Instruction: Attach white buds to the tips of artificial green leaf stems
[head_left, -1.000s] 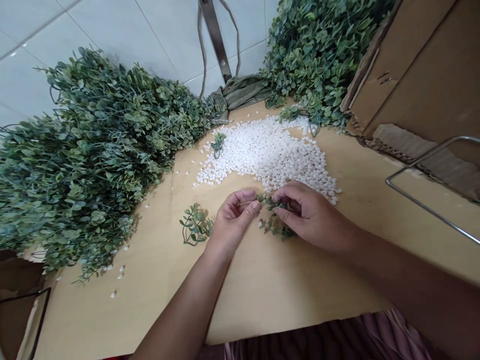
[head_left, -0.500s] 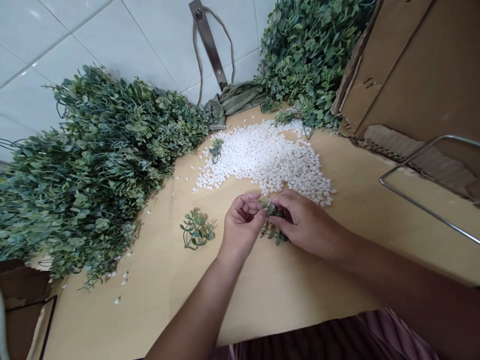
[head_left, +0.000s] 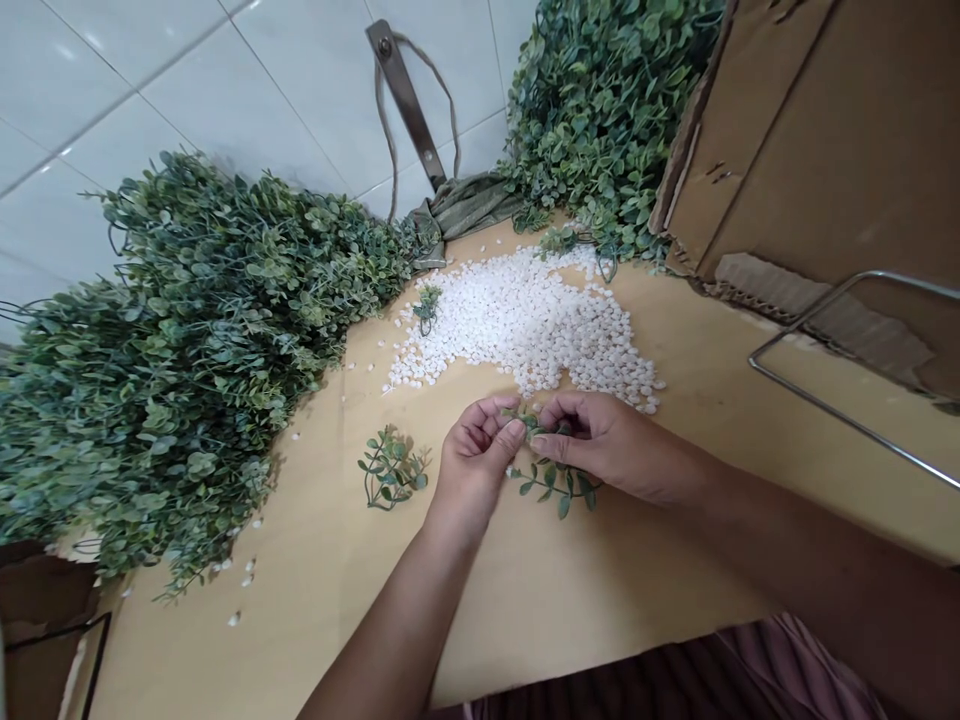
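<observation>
Between my two hands is an artificial leaf sprig, its leafy stems hanging below the fingers. My left hand pinches one end of it between thumb and fingertips. My right hand is closed round the other side, thumb on top. The fingers hide most of the middle of the sprig. Just beyond my fingertips spreads a heap of small white plastic pieces. To the left of my left hand a loose leaf sprig lies on the tan board.
A large pile of green sprigs fills the left side, and another pile stands at the back right. A cardboard box and a bent metal rod border the right. A small sprig rests on the white pieces.
More of the held sprig's leafy stems now show below my hands. My hands stay close together with small finger movements. The whole view has shifted slightly.
</observation>
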